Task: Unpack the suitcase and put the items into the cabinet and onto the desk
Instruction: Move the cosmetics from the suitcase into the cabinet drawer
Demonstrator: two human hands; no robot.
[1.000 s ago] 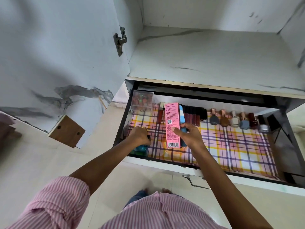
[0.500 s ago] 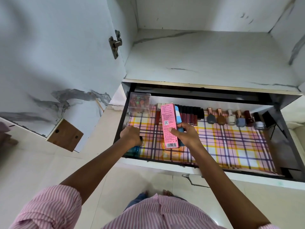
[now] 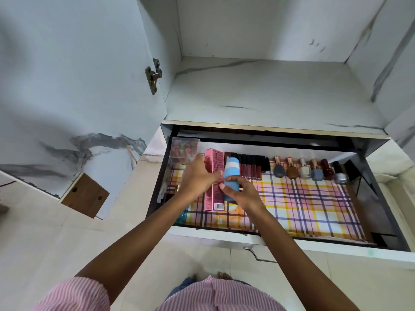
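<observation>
An open cabinet drawer (image 3: 381,239) lined with checked paper holds cosmetics. A tall pink box (image 3: 214,176) stands at the drawer's left part, and my left hand (image 3: 197,176) grips it from the left side. Right beside the box is a blue and white tube (image 3: 231,176), which my right hand (image 3: 241,194) holds from below and from the right. Both hands are inside the drawer, close together.
A clear box of small reddish items (image 3: 184,148) sits in the back left corner. Dark lip gloss tubes (image 3: 251,164) and several nail polish bottles (image 3: 311,169) line the back. A teal item (image 3: 180,217) lies at the front left. The cabinet door (image 3: 74,90) hangs open on the left.
My left hand left the teal item at the drawer's front left and moved right onto the pink box. My right hand now holds only the blue and white tube.
</observation>
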